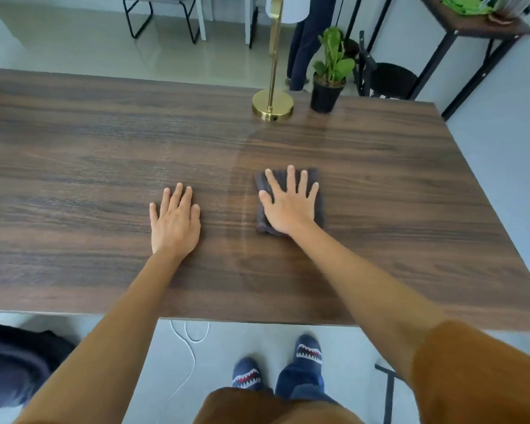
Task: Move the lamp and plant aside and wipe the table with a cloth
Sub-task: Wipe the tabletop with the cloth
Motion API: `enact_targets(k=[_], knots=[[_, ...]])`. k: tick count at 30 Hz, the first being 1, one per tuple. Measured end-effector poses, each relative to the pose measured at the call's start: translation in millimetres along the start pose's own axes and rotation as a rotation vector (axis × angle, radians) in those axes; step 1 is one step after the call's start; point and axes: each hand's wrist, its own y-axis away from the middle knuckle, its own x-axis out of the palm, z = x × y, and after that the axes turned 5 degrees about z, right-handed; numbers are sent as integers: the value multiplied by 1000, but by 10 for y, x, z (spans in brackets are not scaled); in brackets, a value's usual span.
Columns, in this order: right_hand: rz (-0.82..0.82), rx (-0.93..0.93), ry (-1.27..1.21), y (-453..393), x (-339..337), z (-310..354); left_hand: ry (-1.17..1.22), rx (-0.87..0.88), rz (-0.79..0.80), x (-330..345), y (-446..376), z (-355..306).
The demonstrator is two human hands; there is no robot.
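A folded dark grey cloth lies on the dark wooden table, right of centre. My right hand presses flat on it, fingers spread. My left hand rests flat on the bare wood to the left, holding nothing. At the far edge stand a brass lamp with a round base and, just right of it, a green plant in a black pot. A faint damp streak runs from the lamp base down past the cloth's left side.
A person's legs stand beyond the far edge behind the lamp. Chairs and a white table leg are further back, a dark shelf at the top right. A white cable lies on the floor by my feet.
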Motion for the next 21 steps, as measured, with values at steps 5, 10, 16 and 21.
enact_targets(k=[5, 10, 16, 21], knots=[[-110, -382, 52, 1131, 417, -64, 119, -96, 43, -7, -94, -212], [-124, -226, 61, 1524, 332, -1118, 39, 126, 104, 188, 79, -820], [-90, 97, 71, 1643, 25, -2334, -95, 427, 161, 543, 319, -1590], [-73, 207, 74, 1688, -173, -3082, -189, 438, 163, 691, 367, -1695]])
